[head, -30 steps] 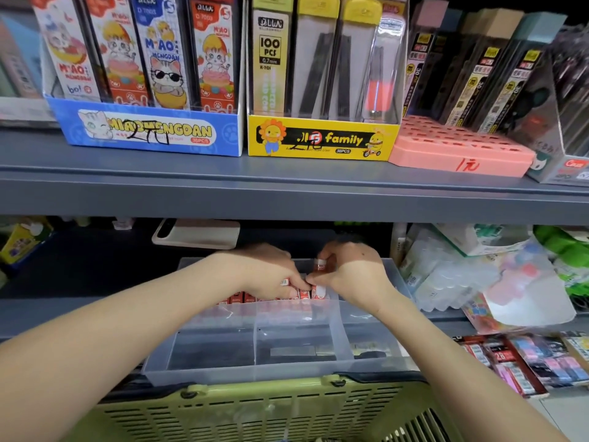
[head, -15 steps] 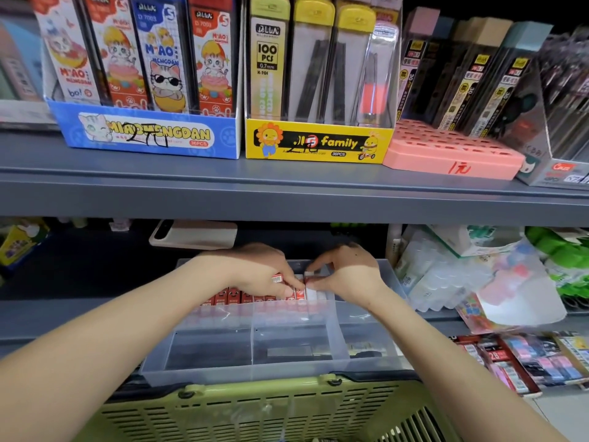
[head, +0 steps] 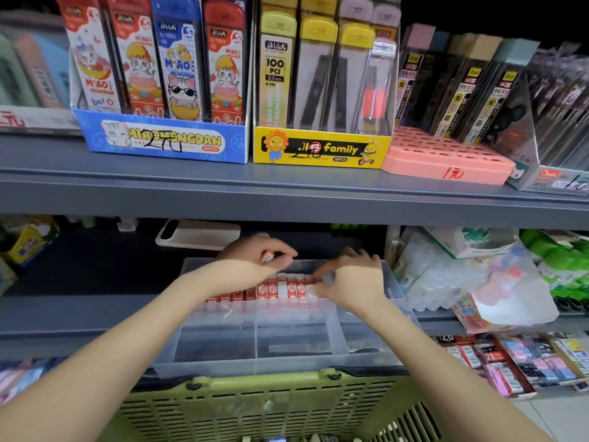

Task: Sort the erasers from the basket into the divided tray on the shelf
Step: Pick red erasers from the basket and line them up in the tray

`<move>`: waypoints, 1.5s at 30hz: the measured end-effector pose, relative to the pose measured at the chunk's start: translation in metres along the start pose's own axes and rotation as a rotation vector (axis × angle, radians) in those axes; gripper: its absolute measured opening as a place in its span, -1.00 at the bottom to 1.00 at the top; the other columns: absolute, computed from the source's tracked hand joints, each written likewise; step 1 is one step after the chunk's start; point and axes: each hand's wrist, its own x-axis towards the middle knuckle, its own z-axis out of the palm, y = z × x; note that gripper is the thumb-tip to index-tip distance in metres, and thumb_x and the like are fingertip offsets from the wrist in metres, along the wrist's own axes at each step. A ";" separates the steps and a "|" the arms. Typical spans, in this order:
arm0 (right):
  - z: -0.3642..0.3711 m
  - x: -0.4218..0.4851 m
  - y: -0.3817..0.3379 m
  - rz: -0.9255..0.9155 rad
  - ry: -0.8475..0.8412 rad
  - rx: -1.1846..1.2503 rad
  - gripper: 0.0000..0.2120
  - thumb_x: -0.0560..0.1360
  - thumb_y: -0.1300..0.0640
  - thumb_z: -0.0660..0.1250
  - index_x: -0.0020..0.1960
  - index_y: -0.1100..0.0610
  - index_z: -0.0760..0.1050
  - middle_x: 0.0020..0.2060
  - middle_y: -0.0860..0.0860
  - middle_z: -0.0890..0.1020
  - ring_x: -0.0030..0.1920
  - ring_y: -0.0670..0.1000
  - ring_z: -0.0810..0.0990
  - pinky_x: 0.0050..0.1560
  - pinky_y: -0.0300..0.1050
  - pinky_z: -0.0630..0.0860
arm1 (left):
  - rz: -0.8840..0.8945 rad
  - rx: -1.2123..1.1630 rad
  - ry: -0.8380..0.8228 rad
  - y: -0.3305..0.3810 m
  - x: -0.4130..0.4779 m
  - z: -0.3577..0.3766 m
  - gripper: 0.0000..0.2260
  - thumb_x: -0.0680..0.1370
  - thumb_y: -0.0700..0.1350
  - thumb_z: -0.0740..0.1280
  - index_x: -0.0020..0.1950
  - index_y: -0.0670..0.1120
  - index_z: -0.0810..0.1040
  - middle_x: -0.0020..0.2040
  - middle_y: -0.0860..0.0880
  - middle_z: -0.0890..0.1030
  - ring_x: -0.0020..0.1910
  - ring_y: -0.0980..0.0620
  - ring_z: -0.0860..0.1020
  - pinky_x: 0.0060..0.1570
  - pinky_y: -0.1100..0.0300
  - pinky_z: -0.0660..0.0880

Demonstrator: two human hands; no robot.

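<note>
A clear divided tray sits on the lower shelf. A row of red-and-white erasers stands upright in its back compartment. My left hand hovers over the row and pinches one red-and-white eraser between thumb and fingers. My right hand rests on the right end of the row, fingertips pressing on the erasers there. The green basket is below the tray, at the bottom of the view; its contents are mostly out of sight.
A white phone lies on the lower shelf behind the tray. Plastic bags of goods crowd the right side. The grey upper shelf overhangs the tray, holding boxes of pencil leads. Packaged items lie lower right.
My left hand has lifted away from the row with one eraser pinched in it. My right hand has stayed at the right end of the row.
</note>
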 end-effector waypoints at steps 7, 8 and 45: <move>-0.022 -0.059 -0.045 -0.076 0.008 1.079 -0.88 0.46 0.01 0.38 -0.23 0.00 0.61 -0.34 -0.12 0.65 -0.28 -0.18 0.57 -0.15 -0.18 0.52 | -0.382 -1.536 0.294 0.036 -0.044 -0.009 -0.82 0.59 -0.10 0.24 -0.03 -0.17 0.59 -0.31 -0.04 0.39 -0.50 0.10 0.42 -0.46 0.29 0.50; -0.025 -0.066 -0.054 -0.071 -0.044 1.166 -0.87 0.47 0.03 0.38 -0.19 0.07 0.62 -0.34 -0.07 0.65 -0.29 -0.14 0.57 -0.18 -0.16 0.53 | -0.400 -1.641 0.284 0.039 -0.049 -0.011 -0.81 0.60 -0.11 0.23 -0.03 -0.19 0.57 -0.33 -0.04 0.39 -0.47 0.08 0.43 -0.40 0.26 0.56; 0.014 0.009 -0.154 -0.032 -0.141 0.695 -0.78 0.39 0.30 0.42 0.04 0.23 0.62 -0.02 0.14 0.67 0.00 0.11 0.64 0.13 -0.05 0.53 | -0.406 -1.849 0.719 -0.046 -0.160 -0.044 -0.86 0.62 -0.32 0.12 0.15 -0.28 0.39 -0.08 -0.32 0.66 -0.04 -0.26 0.65 -0.10 -0.09 0.57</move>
